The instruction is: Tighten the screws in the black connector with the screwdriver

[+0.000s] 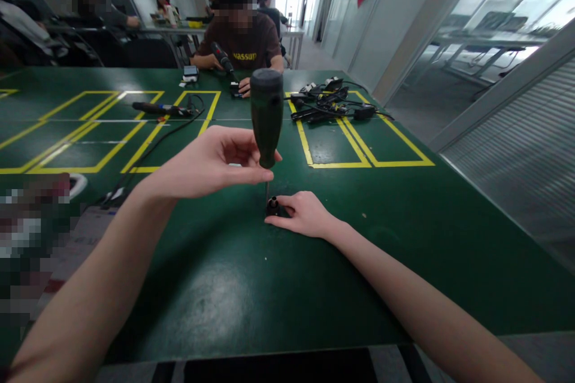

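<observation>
The left hand [211, 164] has its fingers curled lightly round the lower end of an upright screwdriver [266, 116]; its tip meets a small black part [272, 206] on the green counter [224, 287]; the right hand [303, 215] lies flat, fingers pinching that part; a person [242, 42] sits opposite beside tangled cables [327, 105].

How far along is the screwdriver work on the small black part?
Done: the part sits on the table, pinned by the right hand. In hand: the left hand holds the screwdriver upright, tip in the part. Left: whether the screw is seated cannot be seen.
</observation>
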Demonstrator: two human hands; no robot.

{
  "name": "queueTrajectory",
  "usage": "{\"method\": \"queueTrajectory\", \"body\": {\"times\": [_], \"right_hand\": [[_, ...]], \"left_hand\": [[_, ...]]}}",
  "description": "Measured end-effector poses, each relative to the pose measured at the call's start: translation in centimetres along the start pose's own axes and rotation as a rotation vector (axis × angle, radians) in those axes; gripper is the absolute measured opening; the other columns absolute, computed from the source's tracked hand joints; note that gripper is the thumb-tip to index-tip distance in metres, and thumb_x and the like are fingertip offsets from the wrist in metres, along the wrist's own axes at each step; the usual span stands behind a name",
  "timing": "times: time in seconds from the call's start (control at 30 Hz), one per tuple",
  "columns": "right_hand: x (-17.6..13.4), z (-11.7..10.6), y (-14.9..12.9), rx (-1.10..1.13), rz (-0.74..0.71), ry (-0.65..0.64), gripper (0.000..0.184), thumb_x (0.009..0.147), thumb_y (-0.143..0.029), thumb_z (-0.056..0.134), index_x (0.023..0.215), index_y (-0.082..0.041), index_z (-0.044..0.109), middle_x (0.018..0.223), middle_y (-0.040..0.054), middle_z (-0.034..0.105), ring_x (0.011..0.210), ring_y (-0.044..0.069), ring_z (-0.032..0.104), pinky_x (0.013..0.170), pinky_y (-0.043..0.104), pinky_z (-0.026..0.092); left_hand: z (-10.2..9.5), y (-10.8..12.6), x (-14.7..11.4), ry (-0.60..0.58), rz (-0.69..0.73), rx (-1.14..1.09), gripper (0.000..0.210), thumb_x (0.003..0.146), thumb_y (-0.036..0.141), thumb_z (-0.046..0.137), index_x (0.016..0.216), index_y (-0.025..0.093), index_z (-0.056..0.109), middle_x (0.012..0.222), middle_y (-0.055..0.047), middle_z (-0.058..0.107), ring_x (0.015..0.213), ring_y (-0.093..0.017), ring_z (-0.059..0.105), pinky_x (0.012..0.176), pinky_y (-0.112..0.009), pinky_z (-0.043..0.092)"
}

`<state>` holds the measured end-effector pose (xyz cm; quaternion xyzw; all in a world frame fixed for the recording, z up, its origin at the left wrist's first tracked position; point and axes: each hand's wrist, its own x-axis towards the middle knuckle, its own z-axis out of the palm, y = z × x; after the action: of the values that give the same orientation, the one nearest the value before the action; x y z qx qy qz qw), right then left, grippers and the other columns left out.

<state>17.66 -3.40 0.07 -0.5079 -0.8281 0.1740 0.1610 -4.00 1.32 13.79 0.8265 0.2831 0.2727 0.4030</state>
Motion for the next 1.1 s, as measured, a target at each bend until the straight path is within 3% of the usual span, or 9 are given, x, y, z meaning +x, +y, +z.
{"method": "queueTrajectory", "body": {"times": [0.6, 1.1], "right_hand": [[0.1, 0.1, 0.1, -0.009, -0.018, 0.013, 0.043, 0.096, -0.06, 0.069, 0.096, -0.018, 0.077, 0.055, -0.0041, 0.05, 0.054, 0.013, 0.048, 0.06, 0.025, 0.023], [0.1, 0.1, 0.0, -0.017, -0.014, 0.008, 0.043, 0.096, -0.061, 0.069, 0.093, -0.018, 0.076, 0.055, -0.0051, 0.047, 0.053, 0.012, 0.043, 0.06, 0.025, 0.023]], "left_hand": [[0.5, -0.6, 0.3, 0.078, 0.062, 0.0, 0.023, 0.073, 0.031, 0.086, 0.08, 0.015, 0.071, 0.079, -0.001, 0.073, 0.075, -0.015, 0.07, 0.072, -0.029, 0.059], [1.1, -0.5, 0.3, 0.09, 0.027, -0.075, 0.031, 0.072, 0.031, 0.087, 0.088, 0.016, 0.065, 0.084, -0.001, 0.074, 0.081, -0.017, 0.074, 0.076, -0.029, 0.062]]}}
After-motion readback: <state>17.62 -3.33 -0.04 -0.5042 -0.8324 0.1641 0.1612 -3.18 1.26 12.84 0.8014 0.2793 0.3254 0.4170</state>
